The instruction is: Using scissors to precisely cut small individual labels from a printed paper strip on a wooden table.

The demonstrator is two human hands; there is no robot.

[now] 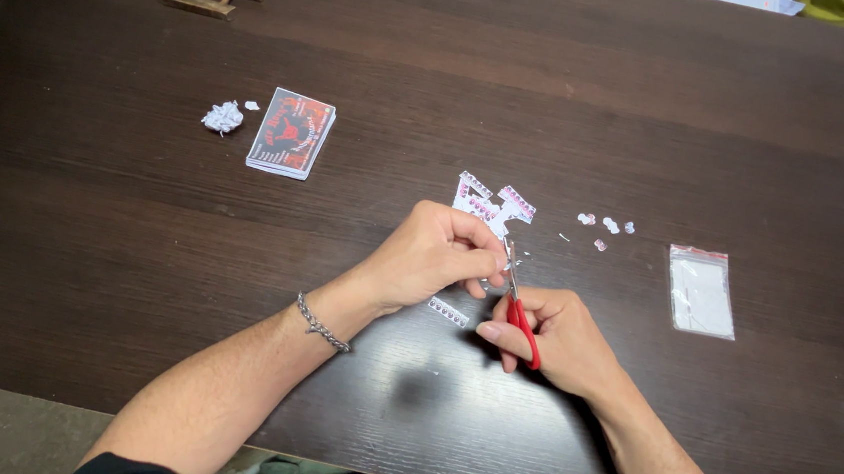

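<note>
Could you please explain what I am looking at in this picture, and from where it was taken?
A camera worn on a person's head looks down at their two bare hands over a dark wooden table. The left hand pinches a white sheet of small pink stickers. The right hand holds small red-handled scissors, blades at the sheet. Around them lie a cut white sticker strip, tiny cut pieces, a clear plastic zip bag, a red-and-black stack of cards and a crumpled white paper ball.

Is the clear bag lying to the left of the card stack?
No, the clear bag lies far right on the table, while the card stack sits at the upper left.
</note>
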